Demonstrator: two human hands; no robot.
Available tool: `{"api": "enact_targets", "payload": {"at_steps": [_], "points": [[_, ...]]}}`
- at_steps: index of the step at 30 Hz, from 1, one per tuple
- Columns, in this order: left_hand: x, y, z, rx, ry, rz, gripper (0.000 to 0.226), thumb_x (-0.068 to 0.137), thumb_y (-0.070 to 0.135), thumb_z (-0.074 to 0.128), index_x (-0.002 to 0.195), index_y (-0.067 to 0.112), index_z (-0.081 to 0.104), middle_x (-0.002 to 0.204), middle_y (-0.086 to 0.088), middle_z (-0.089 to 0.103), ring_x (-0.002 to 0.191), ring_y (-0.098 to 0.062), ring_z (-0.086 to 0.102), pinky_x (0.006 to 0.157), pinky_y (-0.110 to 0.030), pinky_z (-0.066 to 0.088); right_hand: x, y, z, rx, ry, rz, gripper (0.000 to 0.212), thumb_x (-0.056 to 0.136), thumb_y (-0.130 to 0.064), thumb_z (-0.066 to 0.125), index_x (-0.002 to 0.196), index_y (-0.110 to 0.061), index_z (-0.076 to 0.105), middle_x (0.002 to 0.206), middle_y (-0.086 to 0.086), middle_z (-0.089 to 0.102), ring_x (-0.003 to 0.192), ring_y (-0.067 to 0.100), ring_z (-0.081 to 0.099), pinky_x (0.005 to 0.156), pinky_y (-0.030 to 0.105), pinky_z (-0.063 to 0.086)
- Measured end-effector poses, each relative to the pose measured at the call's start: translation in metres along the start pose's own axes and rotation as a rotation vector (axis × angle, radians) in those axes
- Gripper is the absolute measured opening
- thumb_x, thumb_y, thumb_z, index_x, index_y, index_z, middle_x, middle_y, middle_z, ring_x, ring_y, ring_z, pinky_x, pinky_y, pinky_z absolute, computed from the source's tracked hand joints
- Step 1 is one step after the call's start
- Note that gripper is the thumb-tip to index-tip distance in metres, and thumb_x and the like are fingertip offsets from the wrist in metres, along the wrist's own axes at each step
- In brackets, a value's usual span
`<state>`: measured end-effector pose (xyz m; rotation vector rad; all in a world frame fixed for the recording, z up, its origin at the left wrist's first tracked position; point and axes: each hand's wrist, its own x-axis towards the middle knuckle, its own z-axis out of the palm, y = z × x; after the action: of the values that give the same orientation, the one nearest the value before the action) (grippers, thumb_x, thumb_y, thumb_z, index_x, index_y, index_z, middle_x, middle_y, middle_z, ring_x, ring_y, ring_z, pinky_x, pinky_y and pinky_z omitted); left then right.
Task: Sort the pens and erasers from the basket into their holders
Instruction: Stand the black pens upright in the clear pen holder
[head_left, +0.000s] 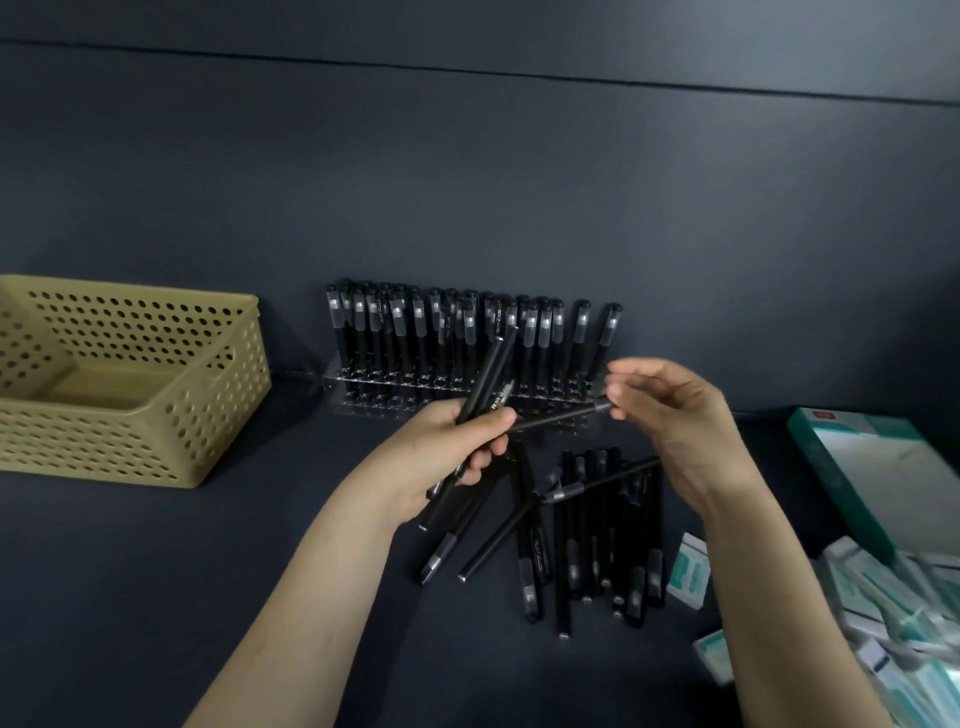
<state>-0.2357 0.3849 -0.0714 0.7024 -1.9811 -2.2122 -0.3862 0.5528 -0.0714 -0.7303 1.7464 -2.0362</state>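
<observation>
Forearms reach in from the tabletop's near edge. Left hand grips a small bundle of matte black capped pens, fingers curled round the barrels, the tips fanning up toward the back edge. Right hand pinches the end of one black pen with its fingertips; that pen lies nearly level between the two hands, its other end at the left thumb.

More loose black pens lie heaped near the front, just under the hands. Clear acrylic hole-rack stands at the back middle, mostly filled with upright pens; open holes show along its front rows. Tan perforated plastic basket sits toward the left edge. Teal-and-white wrapped erasers are piled at the front right corner.

Judgement: one pen is being separated for racking. Best drawn out straight so the bundle does not spill, then turned upright and lowered into a free front hole, clear of the standing caps.
</observation>
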Motion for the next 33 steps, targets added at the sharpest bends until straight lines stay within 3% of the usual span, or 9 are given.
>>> {"api": "enact_targets", "payload": {"at_steps": [4, 8, 12, 18, 20, 24, 28, 30, 33], "points": [[0.005, -0.007, 0.0, -0.098, 0.144, 0.039, 0.018, 0.093, 0.024, 0.062, 0.097, 0.008, 0.068, 0.069, 0.003, 0.059, 0.056, -0.006, 0.045, 0.047, -0.018, 0.037, -0.004, -0.005, -0.004, -0.245, -0.154, 0.076, 0.019, 0.083, 0.004, 0.068, 0.093, -0.012, 0.072, 0.087, -0.001, 0.075, 0.079, 0.006, 0.068, 0.067, 0.016, 0.053], [0.006, -0.01, 0.004, -0.135, 0.218, 0.064, 0.02, 0.092, 0.027, 0.062, 0.099, 0.009, 0.067, 0.071, 0.003, 0.062, 0.056, -0.006, 0.047, 0.052, -0.02, 0.04, -0.004, -0.001, -0.002, -0.298, -0.06, 0.143, 0.021, 0.082, -0.005, 0.072, 0.101, -0.013, 0.07, 0.089, 0.005, 0.073, 0.078, 0.013, 0.07, 0.07, 0.018, 0.055], [0.007, -0.012, 0.01, -0.152, 0.209, 0.07, 0.017, 0.093, 0.026, 0.061, 0.1, 0.011, 0.066, 0.072, 0.003, 0.067, 0.056, -0.006, 0.047, 0.053, -0.019, 0.041, -0.003, -0.003, 0.002, 0.03, 0.068, 0.151, 0.021, 0.085, -0.003, 0.067, 0.106, -0.006, 0.064, 0.081, 0.005, 0.069, 0.076, 0.013, 0.068, 0.072, 0.019, 0.055], [0.005, -0.011, 0.019, -0.105, 0.156, 0.102, 0.021, 0.096, 0.033, 0.054, 0.103, 0.016, 0.065, 0.074, -0.002, 0.071, 0.052, -0.008, 0.049, 0.049, -0.02, 0.039, 0.006, -0.018, 0.018, 0.232, 0.303, -0.17, 0.016, 0.095, 0.002, 0.052, 0.1, -0.012, 0.056, 0.093, 0.007, 0.066, 0.095, 0.023, 0.066, 0.083, 0.028, 0.055], [0.004, -0.011, 0.017, -0.082, 0.151, 0.105, 0.024, 0.096, 0.037, 0.051, 0.107, 0.021, 0.066, 0.071, -0.001, 0.07, 0.051, -0.009, 0.052, 0.048, -0.021, 0.041, 0.01, -0.022, 0.015, 0.09, 0.403, -0.317, 0.022, 0.095, 0.001, 0.051, 0.105, -0.019, 0.051, 0.094, 0.007, 0.065, 0.097, 0.026, 0.067, 0.083, 0.031, 0.056], [0.004, -0.013, 0.013, -0.062, 0.165, 0.124, 0.025, 0.098, 0.036, 0.049, 0.11, 0.022, 0.065, 0.063, 0.003, 0.063, 0.049, -0.009, 0.05, 0.046, -0.021, 0.04, 0.016, -0.021, 0.014, -0.352, 0.432, -0.514, 0.026, 0.096, -0.006, 0.053, 0.107, -0.029, 0.048, 0.093, -0.005, 0.064, 0.086, 0.011, 0.067, 0.082, 0.038, 0.058], [0.007, -0.011, 0.014, -0.125, 0.161, 0.111, 0.026, 0.098, 0.035, 0.05, 0.115, 0.016, 0.055, 0.064, 0.001, 0.064, 0.045, -0.008, 0.037, 0.044, -0.02, 0.028, 0.018, -0.012, 0.02, -0.427, 0.39, -0.546, 0.023, 0.096, -0.006, 0.053, 0.11, -0.025, 0.05, 0.097, -0.007, 0.064, 0.088, 0.009, 0.066, 0.083, 0.038, 0.057], [0.008, -0.01, 0.015, -0.13, 0.147, 0.111, 0.023, 0.099, 0.032, 0.048, 0.113, 0.013, 0.05, 0.066, -0.001, 0.067, 0.045, -0.009, 0.036, 0.043, -0.02, 0.026, 0.02, -0.01, 0.021, -0.443, 0.366, -0.576, 0.025, 0.096, -0.006, 0.054, 0.109, -0.028, 0.052, 0.097, -0.016, 0.063, 0.09, 0.011, 0.067, 0.083, 0.031, 0.056], [0.008, -0.01, 0.017, -0.133, 0.126, 0.116, 0.018, 0.101, 0.028, 0.046, 0.111, 0.013, 0.046, 0.069, -0.001, 0.069, 0.046, -0.009, 0.038, 0.043, -0.02, 0.028, 0.024, -0.008, 0.02, -0.489, 0.309, -0.611, 0.023, 0.095, -0.006, 0.058, 0.114, -0.018, 0.058, 0.097, -0.018, 0.062, 0.088, 0.012, 0.067, 0.081, 0.02, 0.053]]}}
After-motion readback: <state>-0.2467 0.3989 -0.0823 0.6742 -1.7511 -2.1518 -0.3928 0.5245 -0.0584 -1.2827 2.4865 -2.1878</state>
